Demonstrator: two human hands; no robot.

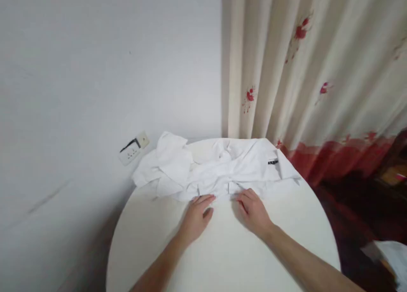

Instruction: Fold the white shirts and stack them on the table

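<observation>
A crumpled white shirt (248, 160) lies stretched across the far part of a round white table (222, 249). One bunched end (173, 158) spreads toward the wall on the left, and a small black label (272, 162) shows near the other end. My left hand (197, 217) rests at the shirt's near edge, its fingers extended onto the cloth and its thumb apart. Further right, my right hand (253, 211) has curled fingers closed at that same edge, on the fabric; its fingertips are partly hidden.
Behind the table stands a pale wall (127, 71) with a socket plate (129, 153) at the left. A cream curtain (273, 71) with red flowers and a red hem hangs at the right. A blurred white object (394, 256) is low at the right edge.
</observation>
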